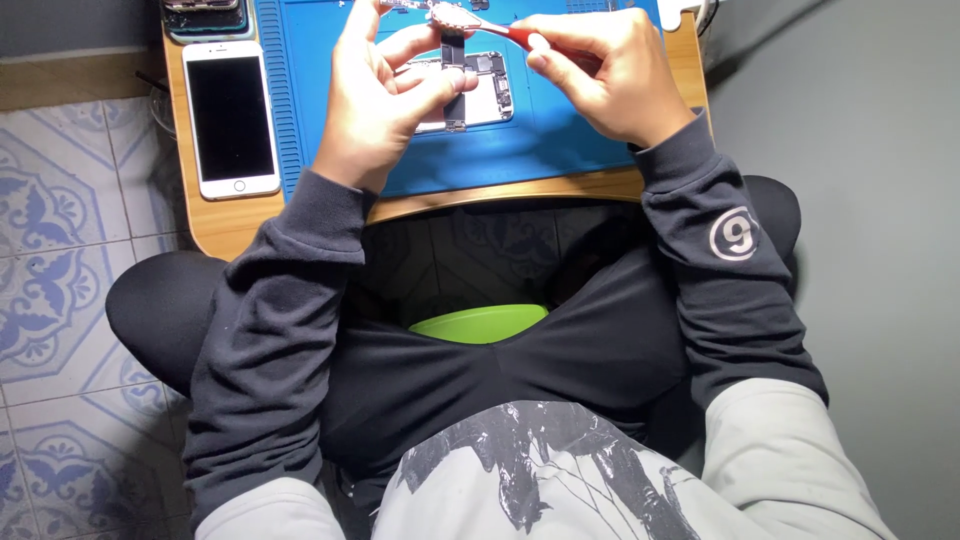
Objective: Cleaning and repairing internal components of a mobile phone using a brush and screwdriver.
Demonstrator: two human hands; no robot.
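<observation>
My left hand [385, 95] pinches a small dark phone part [452, 50] between thumb and fingers, above an opened phone body [487, 95] that lies on a blue work mat [520, 150]. My right hand [605, 75] grips a red-handled brush [480, 25]. Its pale bristle head reaches to the held part at the top of the view. Both hands hover close together over the mat.
A white phone [231, 118] with a dark screen lies face up on the wooden table [230, 225], left of the mat. More devices [205, 15] sit at the top left. A green bowl [480, 322] rests between my legs. Patterned tile floor [60, 230] lies to the left.
</observation>
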